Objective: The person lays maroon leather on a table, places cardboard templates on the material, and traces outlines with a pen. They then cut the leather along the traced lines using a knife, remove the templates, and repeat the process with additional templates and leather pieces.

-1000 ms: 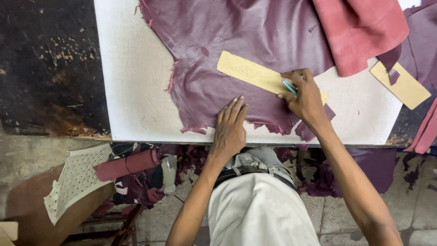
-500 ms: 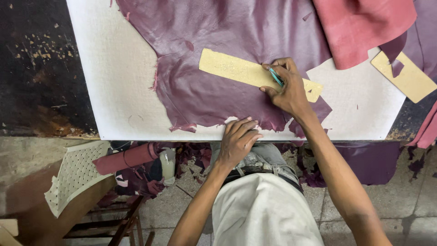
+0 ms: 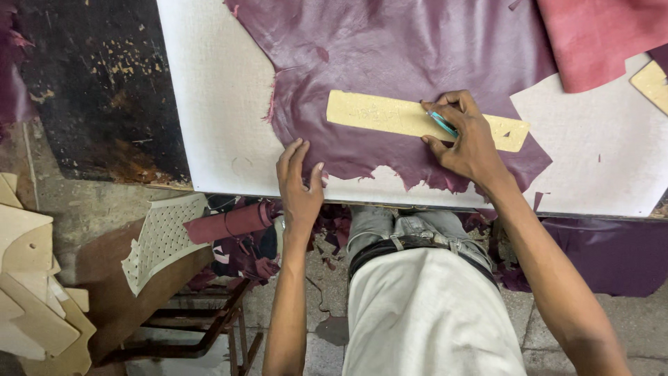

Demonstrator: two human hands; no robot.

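Left hand [image 3: 299, 184] moved back onto the purple leather [image 3: 390, 63] edge, flat, released | right hand [image 3: 466, 139] grasping teal pen [image 3: 442, 124] on tan template [image 3: 390, 115] | white counter [image 3: 216, 104]

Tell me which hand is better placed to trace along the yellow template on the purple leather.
Right, probably. The right hand already holds the teal pen against the yellow template. The left hand lies flat on the purple leather near the table edge, away from the template.
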